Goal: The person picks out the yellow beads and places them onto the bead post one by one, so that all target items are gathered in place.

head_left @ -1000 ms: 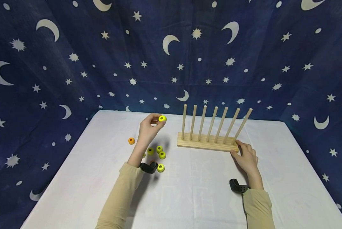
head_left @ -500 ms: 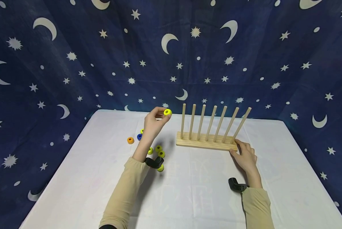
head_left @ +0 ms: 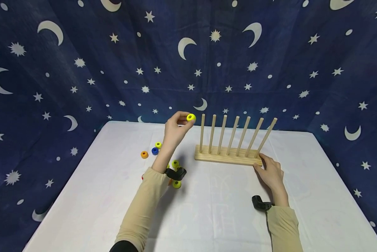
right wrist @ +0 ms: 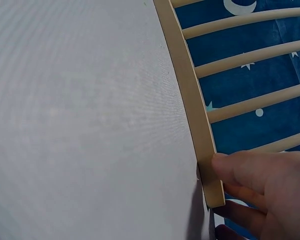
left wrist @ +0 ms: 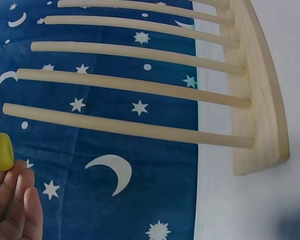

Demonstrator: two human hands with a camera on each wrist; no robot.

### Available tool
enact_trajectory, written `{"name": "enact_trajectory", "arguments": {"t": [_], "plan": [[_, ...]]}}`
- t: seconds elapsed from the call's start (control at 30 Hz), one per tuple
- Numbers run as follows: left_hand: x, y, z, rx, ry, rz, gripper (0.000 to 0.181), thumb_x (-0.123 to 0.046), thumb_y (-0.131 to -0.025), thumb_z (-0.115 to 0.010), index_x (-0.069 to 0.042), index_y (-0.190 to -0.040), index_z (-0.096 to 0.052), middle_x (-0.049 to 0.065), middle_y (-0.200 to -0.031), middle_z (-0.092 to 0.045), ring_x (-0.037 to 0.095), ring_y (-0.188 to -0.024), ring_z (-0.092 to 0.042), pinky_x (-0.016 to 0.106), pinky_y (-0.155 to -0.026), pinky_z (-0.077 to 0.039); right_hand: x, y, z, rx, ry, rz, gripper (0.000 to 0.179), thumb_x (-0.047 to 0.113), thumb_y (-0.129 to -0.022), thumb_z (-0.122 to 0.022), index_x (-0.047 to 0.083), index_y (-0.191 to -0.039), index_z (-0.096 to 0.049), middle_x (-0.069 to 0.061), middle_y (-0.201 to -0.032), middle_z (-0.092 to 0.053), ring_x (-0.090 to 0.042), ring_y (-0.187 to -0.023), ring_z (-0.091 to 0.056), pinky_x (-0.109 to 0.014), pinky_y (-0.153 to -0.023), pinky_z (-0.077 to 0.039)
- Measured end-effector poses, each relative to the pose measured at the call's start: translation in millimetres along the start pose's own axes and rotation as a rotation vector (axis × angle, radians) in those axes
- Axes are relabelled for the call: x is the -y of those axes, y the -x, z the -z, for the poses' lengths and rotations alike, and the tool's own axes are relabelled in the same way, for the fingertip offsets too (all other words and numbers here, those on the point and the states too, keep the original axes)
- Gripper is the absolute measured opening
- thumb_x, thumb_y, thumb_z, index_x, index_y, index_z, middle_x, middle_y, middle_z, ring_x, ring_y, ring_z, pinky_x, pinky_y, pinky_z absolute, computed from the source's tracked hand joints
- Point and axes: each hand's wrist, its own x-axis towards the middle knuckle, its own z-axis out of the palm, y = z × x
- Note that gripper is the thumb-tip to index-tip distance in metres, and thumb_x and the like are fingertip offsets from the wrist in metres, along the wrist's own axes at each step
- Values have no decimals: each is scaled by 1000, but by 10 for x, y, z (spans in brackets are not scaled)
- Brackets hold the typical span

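My left hand (head_left: pixel 174 131) pinches a yellow ring-shaped bead (head_left: pixel 193 118) between thumb and fingers. It is raised just left of the tip of the leftmost peg (head_left: pixel 202 134), apart from it. In the left wrist view, the same yellow bead (left wrist: pixel 2 152) is cut off by the frame edge, below the nearest peg (left wrist: pixel 130 128). The wooden peg rack (head_left: pixel 223 159) stands upright, its several bare pegs in a row. My right hand (head_left: pixel 271 173) holds the right end of its base; the right wrist view shows the thumb on the base (right wrist: pixel 202 145) and fingers round its end.
Left on the white tabletop (head_left: pixel 220 217) lie an orange bead (head_left: pixel 144 155), a blue bead (head_left: pixel 155 151) and several yellow beads, one at the front (head_left: pixel 177 184). My left forearm hides others partly. A dark blue star-patterned cloth (head_left: pixel 163 63) hangs behind.
My left hand has risen and moved right with the yellow bead, closer to the leftmost peg's tip. Blue and yellow beads behind the arm came into view. My right hand stays on the rack.
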Motion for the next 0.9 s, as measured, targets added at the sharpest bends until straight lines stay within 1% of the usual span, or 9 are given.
{"name": "enact_trajectory", "arguments": {"t": [0.27,0.47,0.67,0.9], "plan": [[-65,-38,-75,8,6,-10,29,-18,-85,-71,-7,-112,-66,12,-104,-68,25,-94,-63,32,-78,-52,-12,-9,-23,-36,-13,7,56,23,-94,-55,2,-144,-39,-27,-148,-37,-47,-130,-31,-63,-98,-24],[-108,-61,-108,6,23,-23,29,-19,-86,-71,-8,-112,-66,12,-104,-69,25,-94,-64,33,-80,-52,-9,-29,-31,-36,-35,7,54,22,-94,-55,3,-143,-42,-28,-146,-39,-48,-133,-29,-65,-102,-21],[-143,-96,-130,1,32,-42,28,-20,-86,-71,-9,-112,-67,11,-103,-69,23,-93,-64,31,-78,-52,-15,-30,-30,-45,-36,20,53,21,-94,-55,3,-142,-43,-28,-146,-40,-49,-133,-29,-65,-102,-21],[-181,-107,-148,10,37,-45,28,-19,-86,-71,-8,-111,-67,12,-102,-69,23,-92,-64,29,-78,-52,-22,-15,-33,-40,-37,31,54,22,-94,-55,2,-142,-42,-28,-146,-40,-49,-132,-30,-66,-101,-22]]}}
